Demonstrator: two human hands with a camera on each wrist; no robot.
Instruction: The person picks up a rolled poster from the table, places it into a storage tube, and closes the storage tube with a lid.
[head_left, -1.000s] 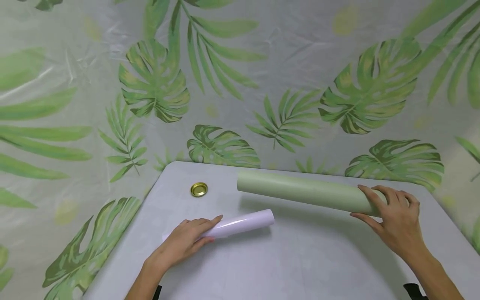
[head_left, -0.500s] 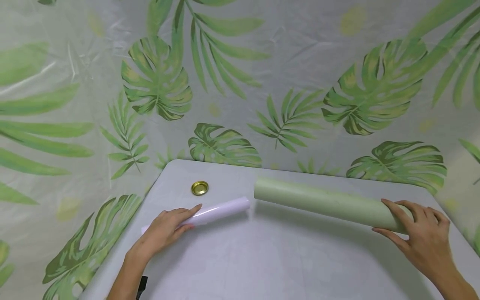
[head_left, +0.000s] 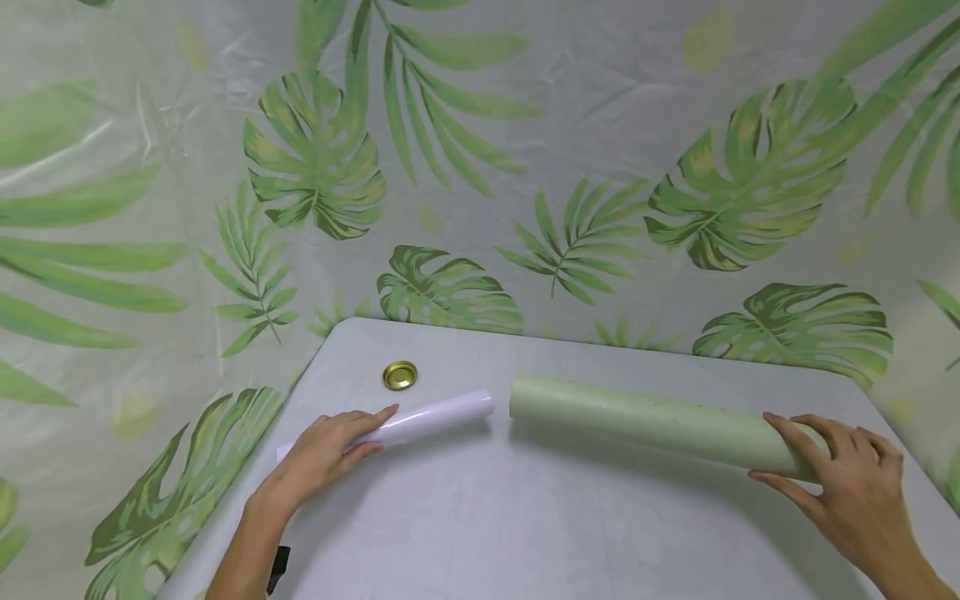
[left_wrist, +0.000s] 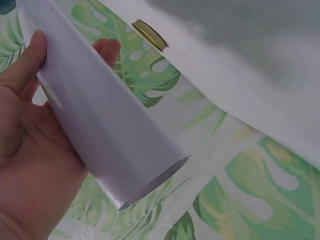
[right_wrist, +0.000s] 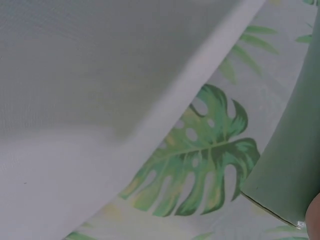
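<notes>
So both rolls have slid outward over the last second: the glossy white roll of paper [head_left: 420, 420] was sitting closer to the middle of the pale grey table [head_left: 540, 517] and has now gone left and a bit further back, ending up just in front of the small round brass-coloured metal lid [head_left: 400, 375], near it but not touching. The long pale green roll of paper [head_left: 645, 421] has gone the other way, to the right, and it's come down a little toward the near side since half a second ago, so the two rolls now lie nearly end to end with a small gap between their inner ends. To me that looks like they're being spread apart to free up the middle of the table, just my read though. The left hand [head_left: 322, 457] has its fingers curled loosely over the near end of the white roll, thumb on one side and fingertips on the other in the wrist view. The right hand [head_left: 843, 483] wraps its fingers over the far right end of the green roll, thumb underneath. No brand, label or writing anywhere that I can make out, only the green palm-leaf printed backdrop sheet [head_left: 315, 158] behind and around the table.
</notes>
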